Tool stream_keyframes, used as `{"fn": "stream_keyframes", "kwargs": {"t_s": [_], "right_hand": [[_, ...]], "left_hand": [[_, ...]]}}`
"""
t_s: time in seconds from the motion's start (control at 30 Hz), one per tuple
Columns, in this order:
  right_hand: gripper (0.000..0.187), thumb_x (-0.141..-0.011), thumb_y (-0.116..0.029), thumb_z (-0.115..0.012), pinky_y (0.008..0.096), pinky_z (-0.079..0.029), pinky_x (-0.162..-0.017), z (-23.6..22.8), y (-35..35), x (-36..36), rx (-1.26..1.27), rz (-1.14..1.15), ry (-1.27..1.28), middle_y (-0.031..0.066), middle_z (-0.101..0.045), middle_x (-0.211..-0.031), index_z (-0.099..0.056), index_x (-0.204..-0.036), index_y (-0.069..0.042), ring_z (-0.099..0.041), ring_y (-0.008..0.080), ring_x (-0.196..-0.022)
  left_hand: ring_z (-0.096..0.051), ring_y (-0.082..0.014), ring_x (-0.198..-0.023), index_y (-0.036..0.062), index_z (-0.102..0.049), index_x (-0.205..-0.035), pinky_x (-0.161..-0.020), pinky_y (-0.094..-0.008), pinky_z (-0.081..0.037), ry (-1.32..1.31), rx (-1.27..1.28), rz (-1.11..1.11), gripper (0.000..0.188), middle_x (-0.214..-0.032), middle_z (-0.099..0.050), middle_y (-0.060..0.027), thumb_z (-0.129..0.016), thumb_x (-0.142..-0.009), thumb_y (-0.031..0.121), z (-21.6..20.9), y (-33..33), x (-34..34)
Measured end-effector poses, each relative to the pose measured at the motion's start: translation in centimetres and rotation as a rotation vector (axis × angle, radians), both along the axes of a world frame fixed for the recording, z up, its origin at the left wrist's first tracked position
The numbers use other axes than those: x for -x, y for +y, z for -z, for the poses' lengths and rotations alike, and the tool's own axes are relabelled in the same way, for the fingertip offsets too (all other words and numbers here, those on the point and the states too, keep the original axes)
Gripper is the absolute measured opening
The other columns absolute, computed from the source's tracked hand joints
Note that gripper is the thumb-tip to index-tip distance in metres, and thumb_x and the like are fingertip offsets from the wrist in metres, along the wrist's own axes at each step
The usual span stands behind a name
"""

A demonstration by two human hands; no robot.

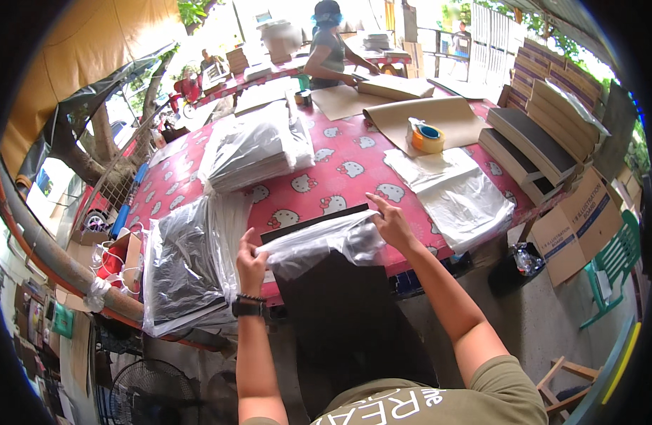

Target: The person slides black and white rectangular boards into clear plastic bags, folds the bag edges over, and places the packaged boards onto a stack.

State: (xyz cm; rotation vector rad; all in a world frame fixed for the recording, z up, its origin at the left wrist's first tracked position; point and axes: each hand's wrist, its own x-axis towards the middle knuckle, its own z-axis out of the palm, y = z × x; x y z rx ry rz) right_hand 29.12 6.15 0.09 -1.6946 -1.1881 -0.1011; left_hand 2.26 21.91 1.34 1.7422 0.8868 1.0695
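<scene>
My left hand [251,266] is closed on the left edge of a clear plastic bag [319,244]. At the bag's right side, my right hand [392,222] pinches it, with the index finger stretched out. The bag lies bunched across a black board [333,297], which spans from the table's near edge back toward my body. A black strip [315,222] shows just beyond the bag; I cannot tell whether it belongs to the same board. Left of my left hand lies a pile of bagged black boards [188,258]. To the right is a stack of empty clear bags [457,202].
A pink patterned cloth covers the table [343,170]. Another bagged stack [248,145] lies farther back. Tape rolls [426,138] rest on brown paper [443,117]. Dark board stacks [528,145] stand at right. A person [329,53] works across the table.
</scene>
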Motion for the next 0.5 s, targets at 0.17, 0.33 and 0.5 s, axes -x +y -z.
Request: {"fn": "stream_keyframes", "kwargs": {"t_s": [0.17, 0.33, 0.5], "right_hand": [[0.042, -0.072, -0.007, -0.055, 0.036, -0.04, -0.074, 0.3, 0.2, -0.7, 0.123, 0.015, -0.258, 0.0159, -0.06, -0.092, -0.051, -0.114, -0.005, -0.058, 0.0269, -0.085], [0.063, -0.062, 0.001, -0.058, 0.0351, -0.036, -0.08, -2.4, -5.0, 2.5, 0.081, -0.004, -0.427, 0.0087, -0.055, -0.074, -0.041, -0.123, -0.006, -0.055, 0.0241, -0.074], [0.06, -0.06, 0.003, -0.057, 0.0359, -0.037, -0.078, -3.4, -6.7, 4.2, -0.05, -0.05, -0.461, 0.0077, -0.05, -0.067, -0.045, -0.119, -0.006, -0.051, 0.0246, -0.067]], "left_hand": [[-0.059, -0.028, -0.072, 0.0102, -0.052, -0.116, -0.067, -0.0354, -0.045, 0.42, -0.2, 0.017, 0.046, -0.082, -0.06, -0.0171, -0.056, -0.071, -0.001, 0.4, 1.8, -0.6], [-0.048, -0.0271, -0.068, 0.0148, -0.053, -0.117, -0.066, -0.0356, -0.041, 0.304, -0.672, -0.163, 0.049, -0.068, -0.049, -0.0103, -0.054, -0.071, -0.002, -0.6, -3.8, 2.0], [-0.043, -0.0239, -0.066, 0.0153, -0.059, -0.11, -0.065, -0.0352, -0.039, 0.238, -0.819, -0.274, 0.042, -0.069, -0.044, -0.0074, -0.055, -0.071, -0.001, -0.8, -6.4, 4.2]]}}
